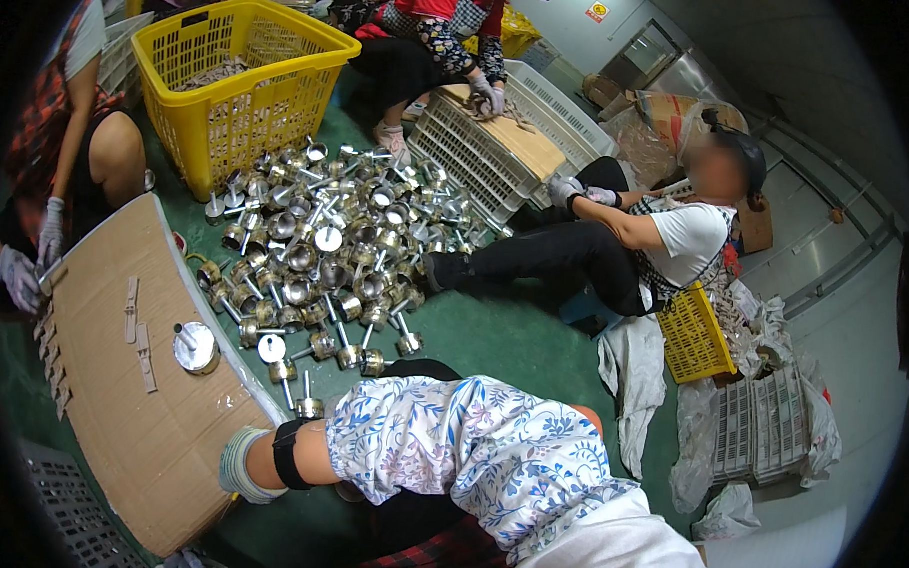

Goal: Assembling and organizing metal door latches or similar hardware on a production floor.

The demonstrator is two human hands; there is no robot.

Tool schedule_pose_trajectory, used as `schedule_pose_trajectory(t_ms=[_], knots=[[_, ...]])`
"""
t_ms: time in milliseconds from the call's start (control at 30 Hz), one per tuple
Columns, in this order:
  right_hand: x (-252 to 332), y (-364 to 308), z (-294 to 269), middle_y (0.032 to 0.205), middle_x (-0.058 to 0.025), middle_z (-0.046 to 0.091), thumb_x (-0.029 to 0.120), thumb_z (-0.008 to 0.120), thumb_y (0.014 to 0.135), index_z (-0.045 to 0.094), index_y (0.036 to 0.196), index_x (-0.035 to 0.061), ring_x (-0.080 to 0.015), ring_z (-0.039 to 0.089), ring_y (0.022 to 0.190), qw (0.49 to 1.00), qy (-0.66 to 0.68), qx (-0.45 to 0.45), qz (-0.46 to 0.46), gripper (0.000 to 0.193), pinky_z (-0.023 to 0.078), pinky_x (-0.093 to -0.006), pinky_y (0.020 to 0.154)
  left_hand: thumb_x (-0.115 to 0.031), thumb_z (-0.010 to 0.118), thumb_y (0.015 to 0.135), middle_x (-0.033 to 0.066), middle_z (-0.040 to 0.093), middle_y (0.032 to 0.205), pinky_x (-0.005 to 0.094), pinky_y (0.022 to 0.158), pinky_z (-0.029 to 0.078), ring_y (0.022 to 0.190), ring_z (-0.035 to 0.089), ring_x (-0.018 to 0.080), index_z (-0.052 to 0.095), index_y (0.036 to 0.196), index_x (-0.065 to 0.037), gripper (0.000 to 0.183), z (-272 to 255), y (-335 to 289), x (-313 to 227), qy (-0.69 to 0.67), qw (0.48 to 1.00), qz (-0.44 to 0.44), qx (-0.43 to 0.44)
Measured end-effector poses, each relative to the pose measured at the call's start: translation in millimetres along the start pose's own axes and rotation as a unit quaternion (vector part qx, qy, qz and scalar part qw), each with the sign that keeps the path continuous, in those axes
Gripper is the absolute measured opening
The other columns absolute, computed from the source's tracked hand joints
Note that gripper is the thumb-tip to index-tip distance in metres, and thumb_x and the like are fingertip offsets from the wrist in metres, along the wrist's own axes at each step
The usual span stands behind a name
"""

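One round, silver metal cup with a straight stem (198, 355) stands on the tan cardboard sheet (158, 464) at the left of the frame, beside two flat beige strips (146, 358). Dozens of stemmed metal cups (326, 239) lie heaped near upper centre; we judge most are left to handle, though nothing separates finished from unfinished. Our right hand, in a striped knit cuff (253, 467), is at the sheet's right edge; its fingers are hidden, so we cannot tell whether it grips. We see no left hand of ours. Around us, the smooth green floor (518, 341) carries a yellow perforated plastic basket (250, 112) at upper left, and a seated co-worker (691, 237) is at right.
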State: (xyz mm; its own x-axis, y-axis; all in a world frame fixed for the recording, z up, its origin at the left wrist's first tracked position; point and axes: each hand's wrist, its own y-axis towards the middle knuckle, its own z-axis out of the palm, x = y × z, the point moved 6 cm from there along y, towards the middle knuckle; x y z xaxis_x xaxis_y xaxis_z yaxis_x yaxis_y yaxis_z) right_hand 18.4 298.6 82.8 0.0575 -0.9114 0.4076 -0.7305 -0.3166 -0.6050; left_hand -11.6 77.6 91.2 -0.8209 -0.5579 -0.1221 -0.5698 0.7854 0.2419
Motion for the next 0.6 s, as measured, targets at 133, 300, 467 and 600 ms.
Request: schedule_pose_trajectory(t_ms=[133,300,467,600], knots=[[4,-3,-4,0.103,-0.0136,0.068,0.024,0.067,0.076,0.07,0.102,0.009,-0.0329,0.065,0.097,1.0,-0.001,-0.008,-0.006,0.03,0.053,-0.0428,0.078,-0.012,0.058,0.087,0.0183,0.059,0.097,0.0549,0.077,0.046,0.09,0.059,0.0377,0.055,0.111,-0.001,0.027,-44,16,-41,0.087,0.973,0.118,-0.177],[5,-3,-4,0.102,-0.0136,0.069,0.024,0.067,0.076,0.07,0.102,0.0088,-0.033,0.065,0.096,1.0,-0.003,-0.009,-0.009,0.031,0.053,-0.0425,0.078,-0.011,0.058,0.087,0.0181,0.059,0.095,0.0539,0.075,0.047,0.089,0.059,0.0377,0.056,0.11,-0.001,0.026,-52,20,-47,0.078,0.97,0.123,-0.196],[3,-5,-4,0.103,-0.0136,0.068,0.024,0.067,0.076,0.07,0.103,0.0088,-0.0328,0.065,0.097,1.0,0.0,-0.011,-0.005,0.031,0.053,-0.0424,0.078,-0.013,0.058,0.087,0.0183,0.059,0.095,0.0531,0.074,0.047,0.088,0.059,0.0377,0.056,0.108,-0.001,0.024,-46,18,-44,0.079,0.97,0.121,-0.196],[13,-2,-10,0.103,-0.0135,0.068,0.025,0.067,0.076,0.07,0.103,0.0088,-0.0326,0.065,0.097,1.0,-0.002,-0.017,-0.02,0.031,0.053,-0.0425,0.078,-0.017,0.056,0.087,0.0189,0.06,0.096,0.053,0.074,0.047,0.088,0.059,0.0375,0.056,0.108,-0.002,0.026,62,-69,61,-0.053,0.997,0.041,-0.034]])
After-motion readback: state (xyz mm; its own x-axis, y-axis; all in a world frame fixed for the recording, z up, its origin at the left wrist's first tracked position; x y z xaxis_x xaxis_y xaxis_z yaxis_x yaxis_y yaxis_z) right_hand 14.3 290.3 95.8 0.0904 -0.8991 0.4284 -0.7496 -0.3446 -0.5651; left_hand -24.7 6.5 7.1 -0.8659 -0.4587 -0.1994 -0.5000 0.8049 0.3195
